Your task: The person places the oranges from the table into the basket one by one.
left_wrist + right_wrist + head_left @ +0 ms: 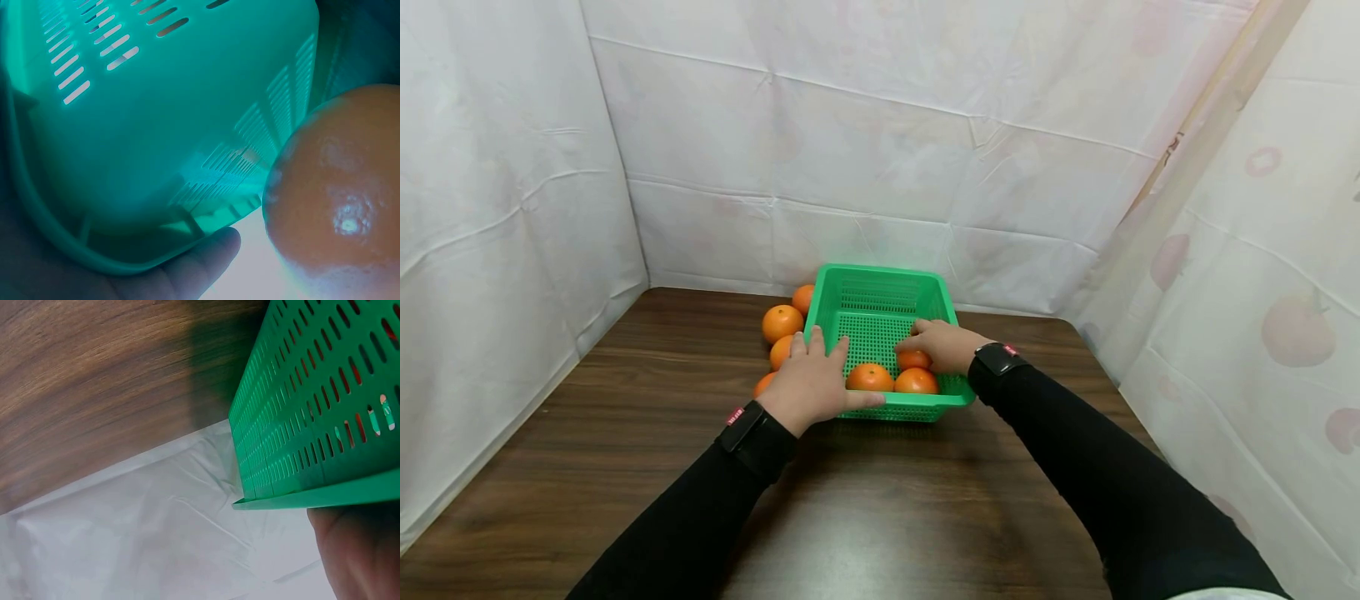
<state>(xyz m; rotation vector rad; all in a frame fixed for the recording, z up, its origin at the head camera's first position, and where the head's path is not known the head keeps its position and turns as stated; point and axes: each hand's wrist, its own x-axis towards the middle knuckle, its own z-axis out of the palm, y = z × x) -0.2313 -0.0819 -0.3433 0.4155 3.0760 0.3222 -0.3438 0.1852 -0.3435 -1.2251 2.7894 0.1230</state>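
Observation:
A green plastic basket (880, 323) stands near the back of the table with several oranges in it. My right hand (949, 343) reaches over its right rim and grips an orange (913, 359) inside, beside two more along the front wall, one of them the middle orange (870, 377). At the front left corner, my left hand (811, 385) rests with fingers spread and thumb along the front rim. In the left wrist view, an orange (337, 200) sits close beside the basket wall. The right wrist view shows only part of my right hand (359, 550) at the rim.
Several oranges line the basket's left side on the wooden table (662, 400), including a rear orange (782, 323); my left hand partly covers the nearer ones. White sheeting (865, 150) hangs behind the table and along both sides.

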